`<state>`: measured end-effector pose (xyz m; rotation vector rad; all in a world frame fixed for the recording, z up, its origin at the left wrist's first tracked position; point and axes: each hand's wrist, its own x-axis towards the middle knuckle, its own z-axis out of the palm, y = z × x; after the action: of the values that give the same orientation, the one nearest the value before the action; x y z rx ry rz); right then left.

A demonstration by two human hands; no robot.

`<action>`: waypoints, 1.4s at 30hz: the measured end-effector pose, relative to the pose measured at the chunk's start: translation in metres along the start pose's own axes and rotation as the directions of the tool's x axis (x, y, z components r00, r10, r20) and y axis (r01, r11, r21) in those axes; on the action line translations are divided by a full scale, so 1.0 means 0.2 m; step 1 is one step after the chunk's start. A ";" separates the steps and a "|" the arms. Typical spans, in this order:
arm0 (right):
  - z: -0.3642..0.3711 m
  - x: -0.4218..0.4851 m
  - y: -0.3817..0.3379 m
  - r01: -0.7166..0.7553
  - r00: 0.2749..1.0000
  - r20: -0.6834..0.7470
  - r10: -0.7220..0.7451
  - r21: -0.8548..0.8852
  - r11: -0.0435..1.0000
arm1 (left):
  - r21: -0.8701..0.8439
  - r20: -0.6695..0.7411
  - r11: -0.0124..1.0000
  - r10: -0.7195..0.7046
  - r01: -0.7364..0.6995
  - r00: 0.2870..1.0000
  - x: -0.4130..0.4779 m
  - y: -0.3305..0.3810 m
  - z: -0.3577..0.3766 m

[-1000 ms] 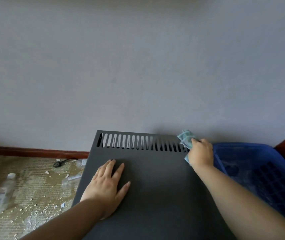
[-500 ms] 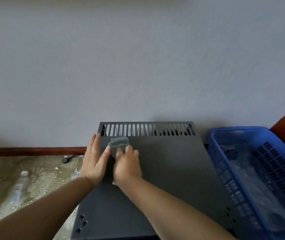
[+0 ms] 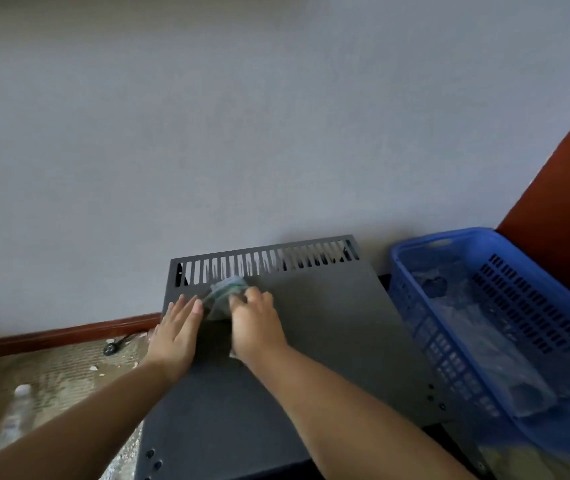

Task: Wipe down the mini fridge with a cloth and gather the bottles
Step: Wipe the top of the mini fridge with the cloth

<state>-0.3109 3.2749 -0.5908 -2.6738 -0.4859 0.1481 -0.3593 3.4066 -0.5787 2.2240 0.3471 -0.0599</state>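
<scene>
Plain grey wall meets a red-brown skirting board above a blurred, possibly matted floor.

Left hand, right hand bare; forearms bare up to frame edge.

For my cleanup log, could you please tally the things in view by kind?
hands: 2 (left hand, right hand)
cloth: 1
mini fridge: 1
blue basket: 1
bottle on the floor: 1
Total: 6. The basket's clear contents are too blurred to count.
</scene>
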 end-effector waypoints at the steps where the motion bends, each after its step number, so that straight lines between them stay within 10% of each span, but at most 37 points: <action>1: -0.08 0.01 0.14 -0.076 0.997 -0.028 0.075 -0.041 0.996 | 0.120 0.043 0.993 0.002 -0.007 0.999 0.00 0.00 0.05; 12: -0.49 -0.13 0.97 -0.558 0.813 -0.275 0.513 -0.119 0.821 | 0.710 0.141 0.701 -0.056 -0.061 0.988 0.06 -0.04 0.18; 17: -0.37 -0.19 0.68 -0.430 0.901 -0.176 0.397 -0.237 0.871 | 0.255 0.110 0.961 -0.135 0.104 0.985 0.04 0.04 0.11; 21: -0.19 -0.24 0.29 -0.368 0.929 -0.098 0.357 -0.141 0.919 | -0.254 -0.035 0.945 -0.224 0.208 0.974 -0.02 0.00 0.00; 32: 0.26 -0.41 -0.65 -0.135 0.991 -0.025 0.133 -0.069 0.989 | -0.045 0.079 0.965 -0.256 0.260 0.964 -0.03 -0.45 -0.31; 38: 0.31 -0.64 -0.59 0.218 0.974 -0.006 -0.227 -0.261 0.941 | 0.275 0.053 0.936 -0.243 0.220 0.969 0.06 -0.37 -0.31; 42: 0.20 -0.68 -0.34 0.070 0.992 -0.080 -0.094 -0.271 0.960 | 0.267 0.004 0.949 -0.173 0.166 0.985 0.00 -0.25 -0.22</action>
<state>-0.4654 3.2996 -0.5945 -2.9003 -0.6261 -0.0708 -0.3774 3.4709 -0.5893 2.4500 0.5421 -0.2421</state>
